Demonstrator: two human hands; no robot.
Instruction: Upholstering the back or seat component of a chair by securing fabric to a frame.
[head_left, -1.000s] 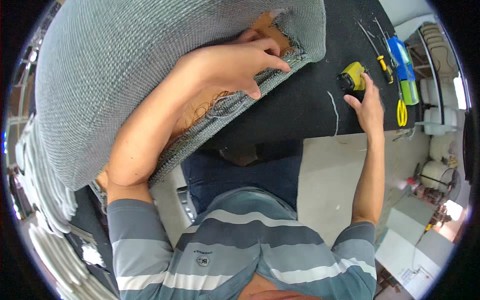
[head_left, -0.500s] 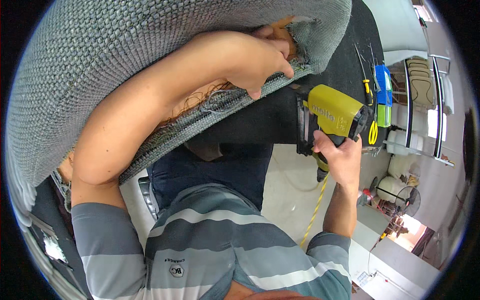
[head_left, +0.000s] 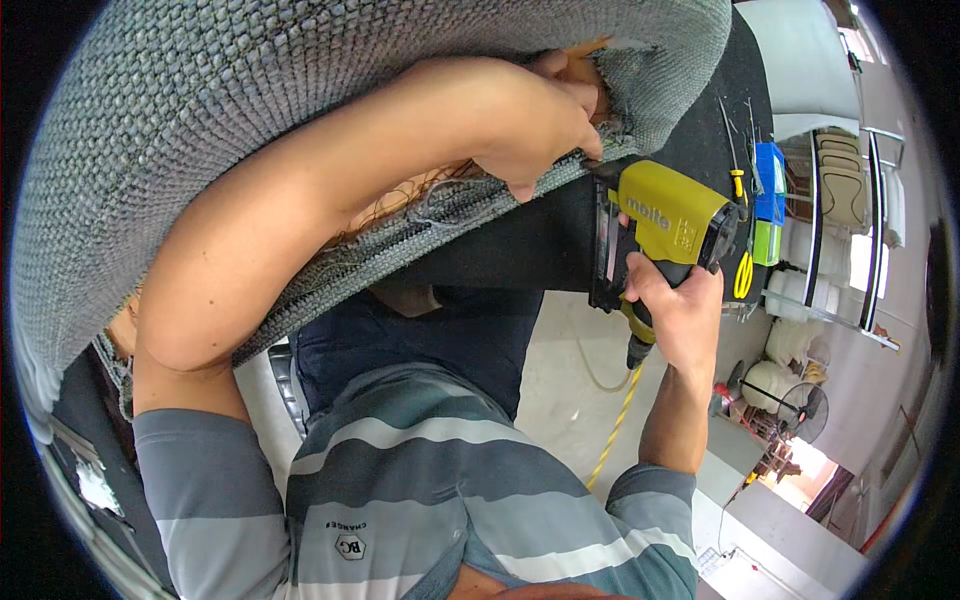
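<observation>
A large upholstered piece covered in grey woven fabric (head_left: pixel 250 110) leans across the upper left, its underside edge turned toward me. My left hand (head_left: pixel 540 125) reaches over it, fingers bent around the fabric edge near the corner; some fingertips are hidden inside. Loose dark threads (head_left: pixel 435 190) and a bare wooden part show along the opening. My right hand (head_left: pixel 682 310) is wrapped around the black grip of a yellow-green pneumatic staple gun (head_left: pixel 670 210). The gun's nose lies close beside the fabric edge, just right of my left fingers; contact there cannot be made out.
A black-covered table (head_left: pixel 540 250) lies beneath the piece. Near its right edge are a yellow-handled screwdriver (head_left: pixel 738 185), a blue box (head_left: pixel 769 180), a green box (head_left: pixel 767 242) and yellow-handled scissors (head_left: pixel 743 276). A yellow air hose (head_left: pixel 615 425) trails down. Beyond stand a metal rack (head_left: pixel 872 230) and a fan (head_left: pixel 803 410).
The staple gun's nose has come slightly closer to the fabric edge. The fabric and my left hand appear a little further right, with the view shifting somewhat too.
</observation>
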